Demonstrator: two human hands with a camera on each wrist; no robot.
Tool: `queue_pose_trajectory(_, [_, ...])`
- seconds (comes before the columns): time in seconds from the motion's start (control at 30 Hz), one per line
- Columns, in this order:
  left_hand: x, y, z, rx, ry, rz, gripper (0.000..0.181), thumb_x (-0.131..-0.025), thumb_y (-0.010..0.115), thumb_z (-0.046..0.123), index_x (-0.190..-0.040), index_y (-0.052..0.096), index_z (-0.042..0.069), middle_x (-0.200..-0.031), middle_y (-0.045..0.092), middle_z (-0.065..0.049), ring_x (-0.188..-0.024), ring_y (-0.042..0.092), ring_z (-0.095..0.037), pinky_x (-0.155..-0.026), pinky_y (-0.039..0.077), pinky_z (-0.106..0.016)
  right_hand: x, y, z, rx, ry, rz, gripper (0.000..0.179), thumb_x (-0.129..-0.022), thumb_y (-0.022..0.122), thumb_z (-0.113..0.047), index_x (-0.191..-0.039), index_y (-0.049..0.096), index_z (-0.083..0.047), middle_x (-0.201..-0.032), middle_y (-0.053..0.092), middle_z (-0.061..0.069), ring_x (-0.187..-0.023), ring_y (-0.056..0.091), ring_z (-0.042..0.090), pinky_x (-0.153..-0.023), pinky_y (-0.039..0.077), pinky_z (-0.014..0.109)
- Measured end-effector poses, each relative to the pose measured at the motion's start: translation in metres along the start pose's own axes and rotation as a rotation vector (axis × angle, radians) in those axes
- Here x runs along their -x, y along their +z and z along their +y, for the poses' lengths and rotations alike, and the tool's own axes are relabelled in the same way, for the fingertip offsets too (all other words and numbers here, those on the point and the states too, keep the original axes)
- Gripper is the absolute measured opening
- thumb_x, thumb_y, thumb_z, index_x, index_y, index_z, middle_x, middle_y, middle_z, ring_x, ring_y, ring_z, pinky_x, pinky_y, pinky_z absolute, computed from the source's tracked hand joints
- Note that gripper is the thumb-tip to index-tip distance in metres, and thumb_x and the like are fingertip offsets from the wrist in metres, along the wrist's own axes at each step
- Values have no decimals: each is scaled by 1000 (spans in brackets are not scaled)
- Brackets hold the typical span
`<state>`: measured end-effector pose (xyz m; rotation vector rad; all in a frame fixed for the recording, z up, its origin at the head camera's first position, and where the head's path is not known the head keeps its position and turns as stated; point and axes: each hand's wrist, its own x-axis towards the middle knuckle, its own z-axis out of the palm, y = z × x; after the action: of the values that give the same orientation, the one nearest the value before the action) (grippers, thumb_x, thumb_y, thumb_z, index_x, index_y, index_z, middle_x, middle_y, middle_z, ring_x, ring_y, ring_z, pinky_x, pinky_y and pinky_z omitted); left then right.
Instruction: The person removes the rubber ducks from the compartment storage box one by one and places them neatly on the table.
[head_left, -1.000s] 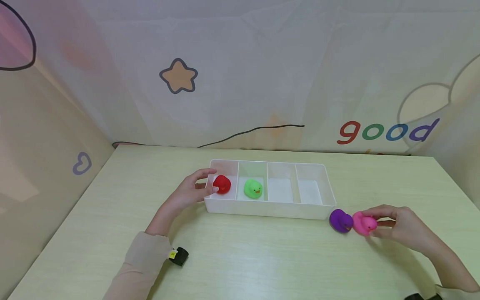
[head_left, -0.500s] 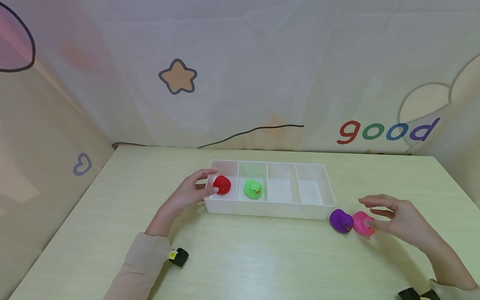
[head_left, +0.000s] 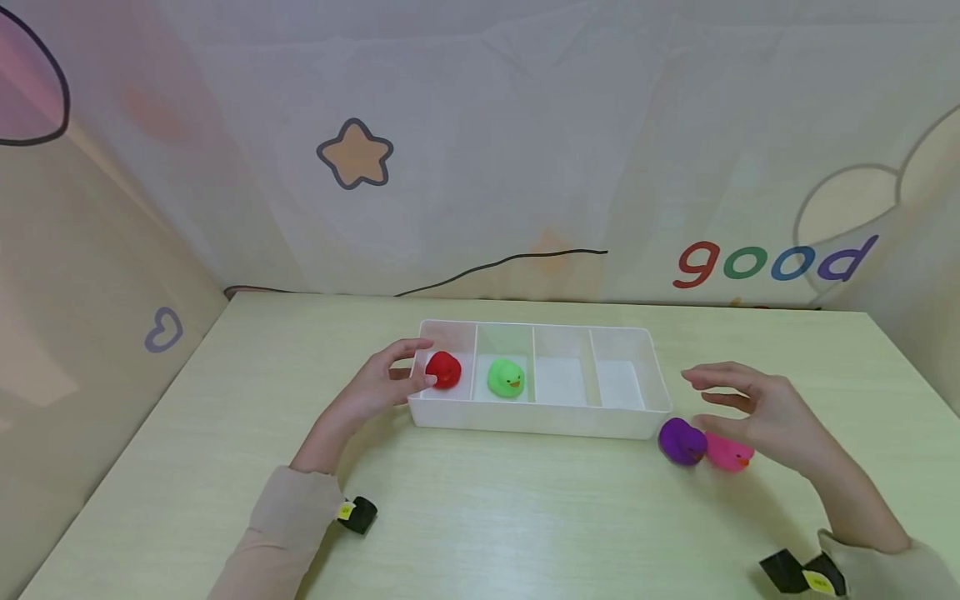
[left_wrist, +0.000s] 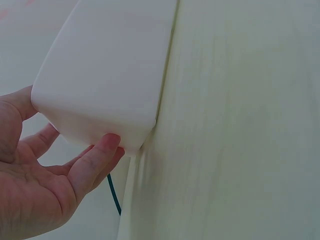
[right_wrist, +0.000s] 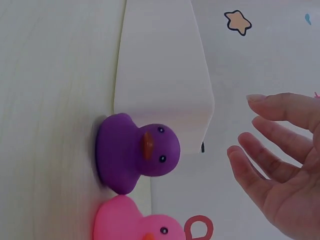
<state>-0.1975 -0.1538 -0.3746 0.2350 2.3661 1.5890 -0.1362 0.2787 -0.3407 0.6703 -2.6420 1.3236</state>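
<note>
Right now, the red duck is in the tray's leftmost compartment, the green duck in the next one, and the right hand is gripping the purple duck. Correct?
Not quite: the right hand holds nothing; the right wrist view shows its fingers apart from the purple duck. The rest stands.

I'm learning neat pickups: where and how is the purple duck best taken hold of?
Probably by the rounded body of the purple duck, coming from above and pinching its near and far sides. In the head view it sits upright, with the tray close to its left and the pink duck to its right, leaving little room there.
</note>
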Motion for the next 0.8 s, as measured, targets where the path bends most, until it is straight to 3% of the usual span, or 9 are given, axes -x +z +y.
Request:
queue_pose_trajectory(0.3, [-1,0,-1,9,-5,-1,53,-85,64,25,-133,43,20,-139,34,-10,-122,41,-36,-84,49,-41,-19,17,-16,-44,-49,-26,48,-69,72,10,-114,56,9,-110,52,-20,-96,54,-5,-78,46,12])
queue_pose_trajectory(0.6, [-1,0,-2,10,-10,-1,52,-86,63,26,-133,43,20,-138,34,-9,-121,42,-35,-84,49,-41,-35,33,-28,-43,-49,-84,48,-71,72,5,-116,56,6,-114,56,12,-98,53,-2,-81,47,16])
queue_pose_trajectory(0.8, [-1,0,-2,8,-3,-4,52,-86,63,26,-133,43,20,-138,34,-10,-121,41,-35,-84,49,-41,-47,49,-37,-65,-45,-100,48,-72,72,4,-117,56,6,-116,55,18,-101,56,25,-83,49,26])
